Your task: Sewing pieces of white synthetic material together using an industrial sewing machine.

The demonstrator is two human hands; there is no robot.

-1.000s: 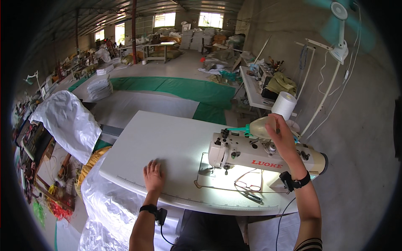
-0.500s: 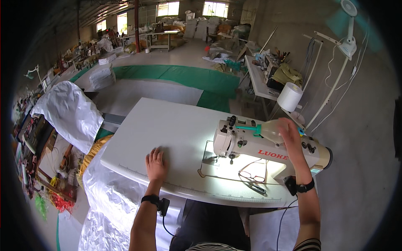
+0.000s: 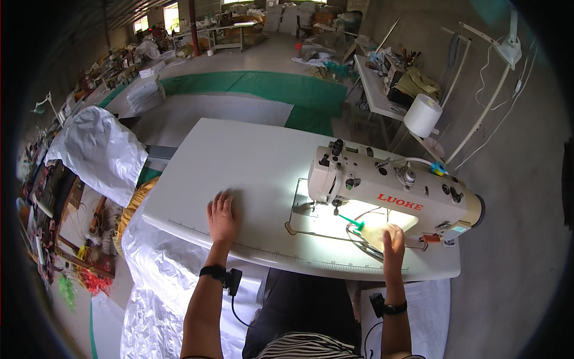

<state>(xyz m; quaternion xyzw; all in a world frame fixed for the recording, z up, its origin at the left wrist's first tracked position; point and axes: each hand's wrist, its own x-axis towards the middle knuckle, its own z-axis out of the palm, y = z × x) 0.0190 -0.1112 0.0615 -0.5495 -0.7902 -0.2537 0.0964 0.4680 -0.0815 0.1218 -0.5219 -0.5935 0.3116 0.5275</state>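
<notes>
My right hand (image 3: 393,245) is closed around a squeeze oil bottle (image 3: 374,237) with a pale, see-through body and a thin green spout (image 3: 350,221). The bottle is tilted, its spout pointing left toward the needle end of a white sewing machine (image 3: 365,177). It is held low in front of the machine arm, over the lit part of the white table (image 3: 239,161). Beneath the bottle, dark-rimmed glasses and a small dark tool (image 3: 369,251) are partly hidden. Near the table's front edge, my left hand (image 3: 222,218) lies flat, fingers stretched out, holding nothing.
A white thread cone (image 3: 423,115) stands behind the machine, beside a lamp stand (image 3: 478,128). Silvery-white sheeting (image 3: 98,152) hangs at the left, with more (image 3: 158,269) below the table edge. A cluttered side table (image 3: 375,93) stands at the back right.
My right hand has brought the oil bottle from above the machine arm down and toward me, in front of it. The left hand stays on the table. The view has shifted slightly.
</notes>
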